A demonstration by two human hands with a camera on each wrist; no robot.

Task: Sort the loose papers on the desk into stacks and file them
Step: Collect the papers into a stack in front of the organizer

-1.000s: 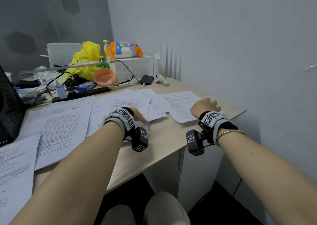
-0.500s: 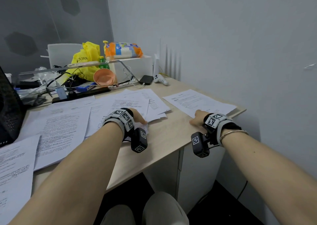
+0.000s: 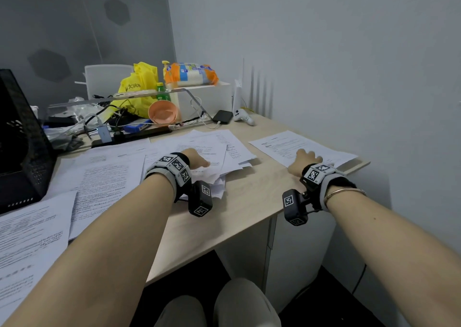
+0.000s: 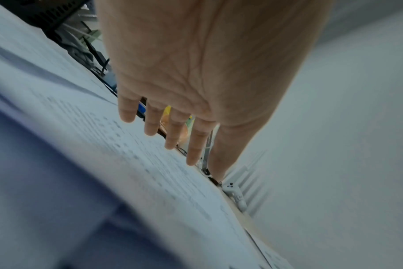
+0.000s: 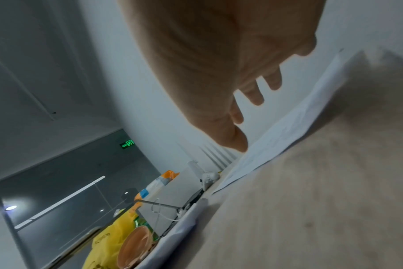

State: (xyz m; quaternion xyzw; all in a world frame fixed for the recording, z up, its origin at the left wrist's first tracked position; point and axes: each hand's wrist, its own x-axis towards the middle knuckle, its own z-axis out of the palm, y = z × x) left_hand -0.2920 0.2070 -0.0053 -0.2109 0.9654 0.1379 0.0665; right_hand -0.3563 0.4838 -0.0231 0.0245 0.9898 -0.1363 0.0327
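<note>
**One sheet splits from the pile and lands on the right**

And there it is: the right hand (image 3: 304, 161) is flat on a single printed sheet (image 3: 303, 147) at the right end of the desk (image 3: 249, 209), fingers stretched out, gripping nothing. A second ago that sheet lay up against the main spread of papers, under the same hand; now it sits well apart from them, near the wall-side edge, with bare wood showing between it and the rest. Half a second back the hand was at the sheet's near corner; now it presses further up the page. From the right wrist view the fingers (image 5: 255, 96) hang loose and straight above the paper, the thumb tip low at its edge.

The left hand (image 3: 197, 158) has hardly budged, resting on the overlapping pile of papers (image 3: 214, 152) in the middle. The wrist view shows the fingers (image 4: 193, 145) straight and spread above the printed page, nothing pinched between them. It looks to be pinning the heap so it doesn't slide.

What does it mean? My read is that a first stack has a home on the right. The sorting has barely begun: sheets are fanned across the whole left side (image 3: 99, 177) up to the black mesh tray (image 3: 22, 139), likely the filing spot
</note>
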